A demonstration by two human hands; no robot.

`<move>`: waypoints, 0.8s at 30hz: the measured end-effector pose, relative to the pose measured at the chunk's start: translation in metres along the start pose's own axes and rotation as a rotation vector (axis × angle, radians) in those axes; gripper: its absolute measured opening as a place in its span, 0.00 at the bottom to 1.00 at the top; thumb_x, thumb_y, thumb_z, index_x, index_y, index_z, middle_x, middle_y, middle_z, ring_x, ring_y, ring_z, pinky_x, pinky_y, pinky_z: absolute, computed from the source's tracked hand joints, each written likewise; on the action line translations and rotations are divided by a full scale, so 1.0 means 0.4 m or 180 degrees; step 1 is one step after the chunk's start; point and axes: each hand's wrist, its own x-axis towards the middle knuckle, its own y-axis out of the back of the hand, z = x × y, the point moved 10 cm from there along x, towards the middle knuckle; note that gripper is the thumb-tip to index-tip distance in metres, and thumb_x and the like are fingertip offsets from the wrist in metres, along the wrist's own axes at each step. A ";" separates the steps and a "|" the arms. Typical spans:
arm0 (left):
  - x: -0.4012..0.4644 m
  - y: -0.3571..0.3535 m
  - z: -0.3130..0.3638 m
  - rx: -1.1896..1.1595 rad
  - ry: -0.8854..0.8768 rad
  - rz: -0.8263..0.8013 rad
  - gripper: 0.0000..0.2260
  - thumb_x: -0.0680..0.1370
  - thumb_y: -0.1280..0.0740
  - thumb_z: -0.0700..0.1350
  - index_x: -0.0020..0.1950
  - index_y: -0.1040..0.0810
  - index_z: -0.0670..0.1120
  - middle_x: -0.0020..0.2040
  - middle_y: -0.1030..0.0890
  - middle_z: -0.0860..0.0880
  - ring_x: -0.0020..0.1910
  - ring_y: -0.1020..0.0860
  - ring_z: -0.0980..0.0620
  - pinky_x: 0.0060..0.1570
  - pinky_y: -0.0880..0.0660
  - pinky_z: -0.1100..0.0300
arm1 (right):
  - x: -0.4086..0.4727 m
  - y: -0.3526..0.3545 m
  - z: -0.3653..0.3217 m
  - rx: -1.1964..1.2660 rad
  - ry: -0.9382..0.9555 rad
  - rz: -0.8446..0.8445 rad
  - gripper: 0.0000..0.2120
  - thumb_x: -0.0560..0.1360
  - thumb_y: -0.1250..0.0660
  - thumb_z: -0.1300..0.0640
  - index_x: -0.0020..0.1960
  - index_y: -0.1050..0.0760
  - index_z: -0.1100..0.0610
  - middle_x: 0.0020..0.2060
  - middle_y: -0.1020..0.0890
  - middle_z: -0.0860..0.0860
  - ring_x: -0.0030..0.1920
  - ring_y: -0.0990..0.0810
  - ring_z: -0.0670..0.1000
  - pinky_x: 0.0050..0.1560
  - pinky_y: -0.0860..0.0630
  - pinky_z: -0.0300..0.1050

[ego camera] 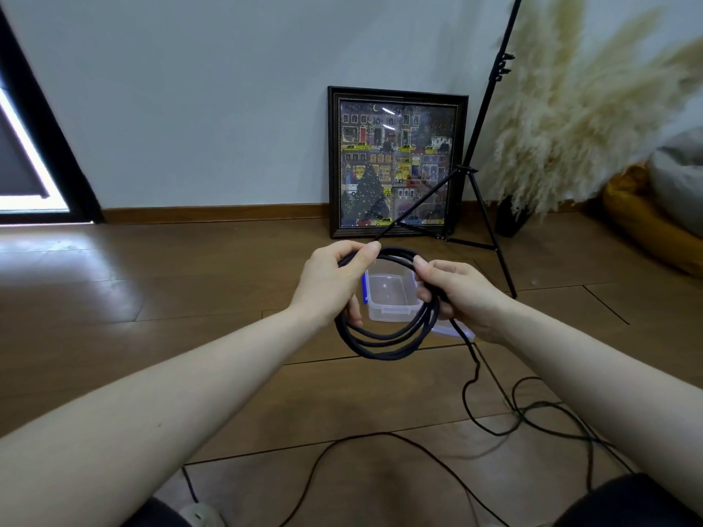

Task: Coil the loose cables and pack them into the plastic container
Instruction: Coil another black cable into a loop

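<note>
- The floor [152, 298] is brown wood and runs to a pale wall [190, 89] at the far side.
- Pampas grass [570, 119] fills the far right corner, with a black stand [480, 123] just left of it.
- A framed picture [397, 161] leans on the wall, far from you, behind the stand's legs.
- Your coil [384, 336] of dark cable hangs in the air between your hands, above the near edge of the box.
- The box [392, 294] is clear plastic, open, on the floor at centre; its lid [454, 330] lies just right of it.
- Loose cable [532, 412] trails from the coil down to the near right floor.
- Your left hand [334, 279] grips the coil's left side, thumb on top.
- Your right hand [456, 294] grips the coil's right side, fingers curled round the strands.
</note>
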 end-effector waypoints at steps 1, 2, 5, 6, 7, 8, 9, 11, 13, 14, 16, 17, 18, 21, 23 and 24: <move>0.000 -0.010 0.002 -0.0050 -0.0026 -0.0150 0.11 0.81 0.36 0.56 0.57 0.22 0.51 0.22 0.24 0.49 0.22 0.22 0.44 0.30 0.21 0.52 | 0.001 0.005 -0.001 0.0030 0.0013 0.0078 0.14 0.82 0.40 0.48 0.42 0.29 0.56 0.28 0.28 0.49 0.22 0.38 0.45 0.28 0.43 0.41; -0.002 -0.021 0.005 -0.0066 -0.0055 -0.0295 0.11 0.81 0.35 0.55 0.59 0.23 0.51 0.23 0.23 0.49 0.23 0.22 0.44 0.31 0.20 0.53 | 0.000 0.010 0.001 0.0059 0.0005 0.0137 0.15 0.82 0.40 0.48 0.42 0.29 0.56 0.28 0.29 0.49 0.22 0.38 0.45 0.27 0.42 0.40; -0.015 -0.050 0.005 -0.0101 -0.0054 -0.0631 0.14 0.81 0.34 0.50 0.66 0.27 0.49 0.27 0.21 0.46 0.26 0.21 0.46 0.31 0.21 0.56 | -0.006 0.023 0.011 0.0075 -0.0046 0.0290 0.14 0.82 0.41 0.48 0.43 0.30 0.56 0.28 0.30 0.48 0.22 0.37 0.44 0.24 0.39 0.37; -0.019 -0.055 0.004 -0.0154 -0.0025 -0.0668 0.16 0.81 0.33 0.48 0.68 0.28 0.49 0.28 0.20 0.46 0.27 0.20 0.47 0.30 0.22 0.57 | -0.008 0.027 0.013 0.0075 -0.0054 0.0351 0.14 0.82 0.41 0.48 0.43 0.30 0.56 0.28 0.30 0.48 0.22 0.36 0.44 0.25 0.38 0.37; -0.020 -0.055 0.003 -0.0207 -0.0005 -0.0652 0.19 0.80 0.32 0.46 0.70 0.29 0.48 0.31 0.19 0.46 0.28 0.20 0.49 0.30 0.22 0.59 | -0.010 0.032 0.012 0.0079 -0.0052 0.0420 0.14 0.82 0.41 0.48 0.43 0.30 0.56 0.28 0.30 0.48 0.22 0.35 0.44 0.26 0.38 0.38; -0.020 -0.052 0.005 -0.0240 -0.0015 -0.0597 0.20 0.79 0.31 0.44 0.71 0.29 0.47 0.34 0.19 0.47 0.29 0.20 0.51 0.31 0.22 0.60 | -0.011 0.037 0.009 0.0080 -0.0038 0.0483 0.14 0.82 0.41 0.48 0.43 0.30 0.55 0.28 0.30 0.48 0.22 0.35 0.44 0.26 0.38 0.38; -0.018 -0.048 0.010 -0.0242 -0.0060 -0.0524 0.21 0.79 0.30 0.42 0.71 0.29 0.47 0.37 0.18 0.49 0.29 0.20 0.51 0.31 0.22 0.60 | -0.012 0.040 0.005 0.0064 -0.0016 0.0519 0.14 0.82 0.41 0.48 0.43 0.30 0.55 0.28 0.29 0.48 0.22 0.35 0.44 0.26 0.38 0.38; -0.016 -0.035 0.021 -0.0150 -0.0208 -0.0365 0.19 0.80 0.31 0.41 0.70 0.28 0.47 0.33 0.18 0.50 0.27 0.21 0.51 0.30 0.23 0.61 | -0.013 0.037 -0.007 -0.0063 0.0020 0.0478 0.15 0.83 0.42 0.48 0.42 0.30 0.56 0.29 0.28 0.49 0.22 0.36 0.45 0.26 0.39 0.38; -0.016 -0.021 0.031 0.0022 -0.0333 -0.0203 0.15 0.81 0.34 0.43 0.68 0.27 0.47 0.26 0.20 0.50 0.24 0.22 0.49 0.28 0.24 0.59 | -0.015 0.025 -0.017 -0.0342 0.0068 0.0359 0.16 0.83 0.44 0.47 0.44 0.29 0.56 0.31 0.27 0.50 0.23 0.37 0.45 0.26 0.40 0.38; -0.018 -0.016 0.034 0.0117 -0.0383 -0.0135 0.14 0.82 0.34 0.44 0.67 0.27 0.47 0.25 0.21 0.51 0.23 0.22 0.48 0.27 0.24 0.59 | -0.016 0.016 -0.021 -0.0468 0.0095 0.0315 0.17 0.83 0.46 0.45 0.46 0.28 0.57 0.31 0.27 0.51 0.24 0.37 0.45 0.26 0.40 0.38; -0.022 -0.009 0.042 0.0275 -0.0453 -0.0053 0.12 0.82 0.36 0.45 0.66 0.26 0.48 0.24 0.21 0.51 0.21 0.22 0.48 0.26 0.25 0.60 | -0.016 0.006 -0.021 -0.0572 0.0089 0.0309 0.24 0.83 0.51 0.40 0.50 0.26 0.58 0.30 0.27 0.50 0.23 0.37 0.45 0.24 0.40 0.37; -0.025 -0.008 0.044 0.0321 -0.0467 -0.0036 0.12 0.83 0.36 0.45 0.66 0.26 0.48 0.24 0.21 0.52 0.21 0.22 0.49 0.26 0.25 0.60 | -0.015 0.006 -0.018 -0.0563 0.0054 0.0331 0.27 0.83 0.53 0.39 0.51 0.25 0.58 0.28 0.27 0.49 0.22 0.37 0.45 0.23 0.40 0.37; -0.028 -0.007 0.046 0.0350 -0.0473 -0.0030 0.12 0.83 0.36 0.46 0.66 0.26 0.49 0.25 0.21 0.52 0.21 0.22 0.48 0.25 0.25 0.60 | -0.013 0.008 -0.015 -0.0529 0.0015 0.0348 0.28 0.83 0.55 0.39 0.52 0.24 0.59 0.28 0.27 0.49 0.22 0.38 0.46 0.23 0.41 0.37; -0.032 -0.007 0.048 0.0361 -0.0472 -0.0039 0.10 0.83 0.37 0.47 0.64 0.25 0.50 0.27 0.20 0.53 0.21 0.22 0.45 0.24 0.24 0.58 | -0.011 0.008 -0.005 -0.0329 -0.0096 0.0247 0.24 0.84 0.51 0.42 0.53 0.24 0.57 0.28 0.27 0.49 0.23 0.39 0.46 0.24 0.42 0.39; -0.033 -0.007 0.047 0.0375 -0.0457 -0.0064 0.10 0.83 0.38 0.48 0.63 0.25 0.52 0.28 0.20 0.54 0.22 0.21 0.43 0.25 0.22 0.54 | -0.012 0.004 0.003 -0.0186 -0.0178 0.0134 0.21 0.83 0.49 0.43 0.52 0.23 0.56 0.28 0.27 0.48 0.23 0.38 0.46 0.24 0.43 0.39; -0.033 -0.008 0.045 0.0397 -0.0443 -0.0094 0.10 0.83 0.38 0.48 0.63 0.25 0.53 0.28 0.20 0.55 0.22 0.21 0.43 0.27 0.21 0.52 | -0.012 0.001 0.005 -0.0155 -0.0199 0.0091 0.20 0.83 0.49 0.44 0.52 0.23 0.55 0.28 0.27 0.48 0.22 0.38 0.45 0.24 0.43 0.39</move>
